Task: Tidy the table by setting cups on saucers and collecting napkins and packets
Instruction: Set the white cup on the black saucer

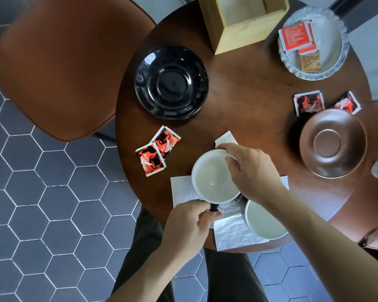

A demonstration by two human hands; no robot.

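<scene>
A white-lined cup [212,179] with a black handle is held near the round table's front edge. My left hand [190,223] pinches its handle and my right hand [251,171] grips its far rim. A second white-lined cup [264,221] stands just to the right, partly under my right forearm. White napkins [231,234] lie beneath both cups. A black saucer [171,82] sits at the back left, a brown saucer [333,143] at the right. Two red-black packets [156,151] lie left of the cup, two more [309,102] behind the brown saucer.
A wooden box [244,33] stands at the back of the dark wooden table [249,94]. A glass dish [327,46] at the back right holds red and brown packets. A brown chair [59,62] stands to the left over the hexagon-tiled floor.
</scene>
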